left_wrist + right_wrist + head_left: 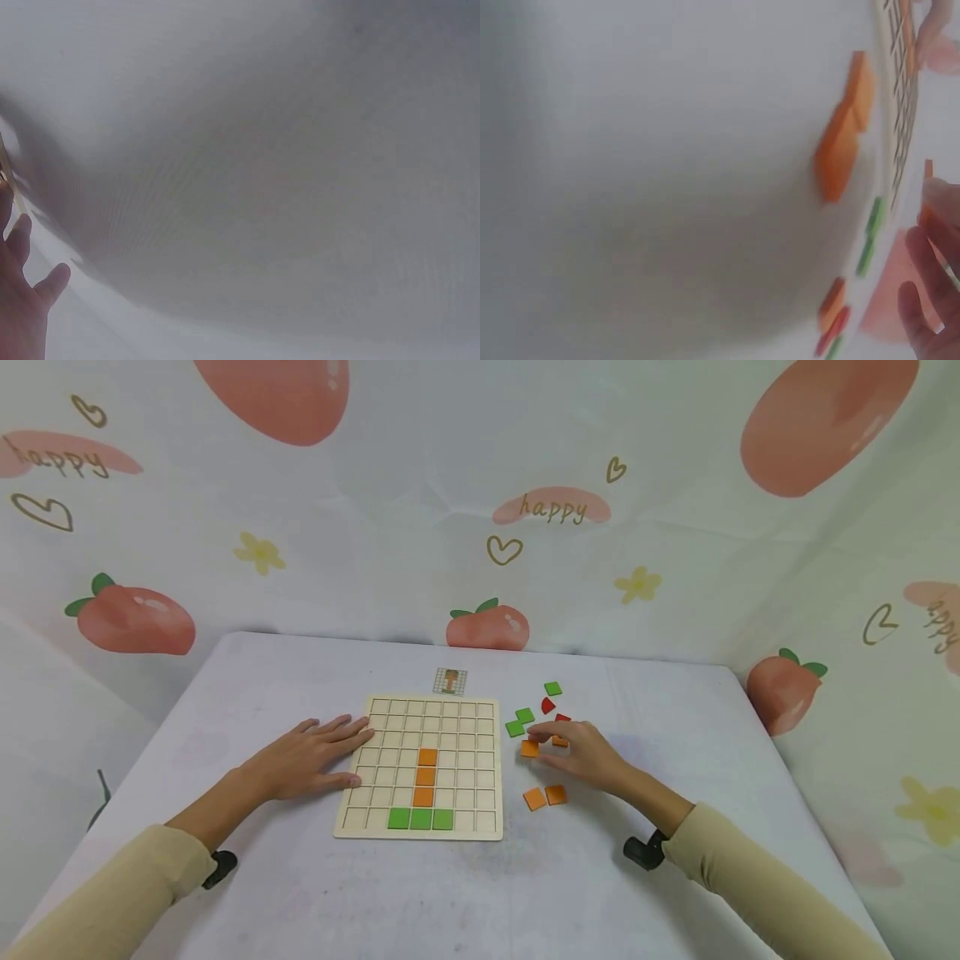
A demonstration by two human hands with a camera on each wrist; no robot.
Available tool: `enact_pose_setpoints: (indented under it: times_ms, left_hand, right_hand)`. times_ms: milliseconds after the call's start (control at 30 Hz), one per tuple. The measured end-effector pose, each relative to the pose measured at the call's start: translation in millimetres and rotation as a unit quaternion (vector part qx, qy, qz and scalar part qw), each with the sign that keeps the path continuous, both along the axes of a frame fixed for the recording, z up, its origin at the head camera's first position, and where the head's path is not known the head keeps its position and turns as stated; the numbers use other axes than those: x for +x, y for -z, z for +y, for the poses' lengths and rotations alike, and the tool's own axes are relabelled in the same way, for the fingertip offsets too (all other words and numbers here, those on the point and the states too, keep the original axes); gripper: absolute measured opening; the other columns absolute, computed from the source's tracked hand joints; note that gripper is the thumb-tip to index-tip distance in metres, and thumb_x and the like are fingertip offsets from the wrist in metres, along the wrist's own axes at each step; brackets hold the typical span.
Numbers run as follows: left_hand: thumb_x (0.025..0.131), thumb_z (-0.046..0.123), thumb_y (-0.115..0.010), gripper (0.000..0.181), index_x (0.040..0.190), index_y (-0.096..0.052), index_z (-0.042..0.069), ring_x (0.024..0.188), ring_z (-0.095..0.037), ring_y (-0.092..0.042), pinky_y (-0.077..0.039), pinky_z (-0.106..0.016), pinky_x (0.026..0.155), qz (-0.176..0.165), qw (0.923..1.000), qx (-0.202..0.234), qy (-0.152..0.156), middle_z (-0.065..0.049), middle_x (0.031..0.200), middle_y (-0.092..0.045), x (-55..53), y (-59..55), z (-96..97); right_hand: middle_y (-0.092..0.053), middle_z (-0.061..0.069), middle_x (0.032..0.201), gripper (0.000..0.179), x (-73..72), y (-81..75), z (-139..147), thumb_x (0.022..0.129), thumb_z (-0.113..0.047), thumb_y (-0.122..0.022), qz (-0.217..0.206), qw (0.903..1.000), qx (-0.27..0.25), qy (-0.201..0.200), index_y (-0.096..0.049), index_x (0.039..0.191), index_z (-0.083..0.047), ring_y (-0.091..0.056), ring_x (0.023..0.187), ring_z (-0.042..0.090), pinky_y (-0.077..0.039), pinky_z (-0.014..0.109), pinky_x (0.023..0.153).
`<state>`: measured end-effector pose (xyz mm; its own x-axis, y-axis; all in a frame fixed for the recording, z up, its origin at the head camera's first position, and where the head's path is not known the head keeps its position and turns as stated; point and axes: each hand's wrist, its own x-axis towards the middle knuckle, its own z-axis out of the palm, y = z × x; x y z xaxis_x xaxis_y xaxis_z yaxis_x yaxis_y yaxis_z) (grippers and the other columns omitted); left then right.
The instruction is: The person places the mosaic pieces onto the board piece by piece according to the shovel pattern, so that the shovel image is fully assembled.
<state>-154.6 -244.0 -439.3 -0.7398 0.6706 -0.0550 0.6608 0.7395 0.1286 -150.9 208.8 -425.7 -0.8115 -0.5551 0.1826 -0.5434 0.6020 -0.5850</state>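
A pale wooden grid board lies flat on the table. Three orange square tiles form a column on it above a row of three green tiles. My left hand rests at the board's left edge, fingers spread and fingertips on the rim. To the right of the board, my right hand pinches an orange tile between thumb and fingers; the right wrist view also shows this tile at the fingertips. Another orange tile lies partly hidden behind that hand.
Two loose orange tiles lie nearer the front, right of the board. Beyond the right hand are several green tiles and red pieces. A small pattern card sits behind the board. A printed cloth hangs at the back.
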Motion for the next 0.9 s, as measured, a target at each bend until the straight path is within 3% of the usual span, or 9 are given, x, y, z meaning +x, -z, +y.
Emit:
enact_pose_setpoints:
  times_ms: [200,333,767,900]
  left_hand:
    - [0.095,0.064,-0.051,0.079,0.155,-0.038,0.014,0.145,-0.035,-0.033,-0.032,-0.062,0.109,0.002,1.0,-0.003,-0.001,-0.007,0.16,-0.034,-0.2,1.0,-0.5]
    - [0.095,0.064,-0.05,0.079,0.155,-0.037,0.014,0.145,-0.035,-0.033,-0.032,-0.062,0.109,-0.001,1.0,-0.004,-0.002,-0.007,0.16,-0.034,-0.2,0.9,-0.5]
    - [0.095,0.064,-0.051,0.079,0.155,-0.038,0.014,0.145,-0.035,-0.033,-0.031,-0.062,0.109,-0.003,1.0,-0.003,-0.003,-0.007,0.16,-0.034,-0.4,-0.1,0.6]
    - [0.095,0.065,-0.05,0.08,0.155,-0.037,0.014,0.145,-0.035,-0.033,-0.031,-0.063,0.109,-0.005,0.9999,-0.005,-0.007,-0.007,0.16,-0.034,-0.9,-0.3,0.6]
  right_hand:
    - [-0.074,0.006,0.107,0.038,-8.1,1.2,-24,0.084,-0.003,-0.079,0.023,0.9988,-0.018,-0.04,-0.069,0.12,0.001,-0.069,0.098,0.022,-0.055,0.044,0.087]
    - [-0.073,0.008,0.111,0.039,-12.1,4.0,-41,0.085,-0.004,-0.078,0.015,0.9985,-0.016,-0.051,-0.067,0.122,0.001,-0.069,0.101,0.022,-0.054,0.041,0.092]
    - [-0.072,0.006,0.116,0.039,-22.8,4.1,-91,0.089,-0.011,-0.076,-0.012,0.9978,0.004,-0.065,-0.066,0.126,-0.002,-0.067,0.105,0.019,-0.051,0.036,0.096]
    - [-0.072,0.005,0.115,0.038,-25.6,4.8,-100,0.089,-0.011,-0.076,-0.001,0.998,0.01,-0.062,-0.066,0.125,-0.003,-0.067,0.104,0.017,-0.051,0.034,0.096]
